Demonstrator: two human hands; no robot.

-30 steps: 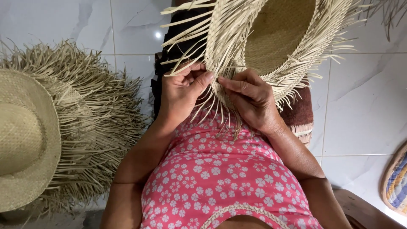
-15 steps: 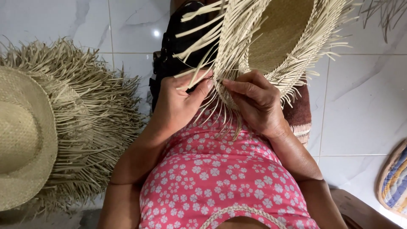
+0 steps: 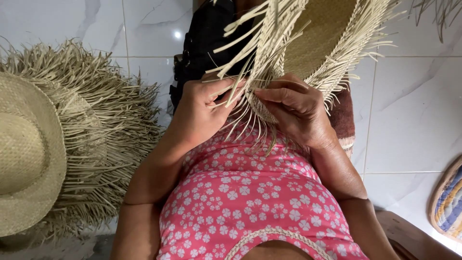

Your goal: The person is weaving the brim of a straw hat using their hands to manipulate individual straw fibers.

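Head view: the left hand (image 3: 202, 108) and right hand (image 3: 296, 113) both pinch loose strands at the brim of the pale woven straw hat (image 3: 313, 43), held above the lap. Since a second ago the hat has tilted nearer; probably another strand is being plaited in. A stack of frayed straw hats (image 3: 57, 144) lies left.

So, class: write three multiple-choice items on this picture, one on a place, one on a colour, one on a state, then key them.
1. Where is the finished straw hat? A left, on the floor B on a shelf C on a chair
2. The dress is: A plain green B pink with white flowers C black
3. The unfinished hat is: A lying flat, untouched B held in both hands C boxed

A: it lies left on the tiled floor.
B: white flowers on pink.
B: left hand and right hand pinch its loose strands.
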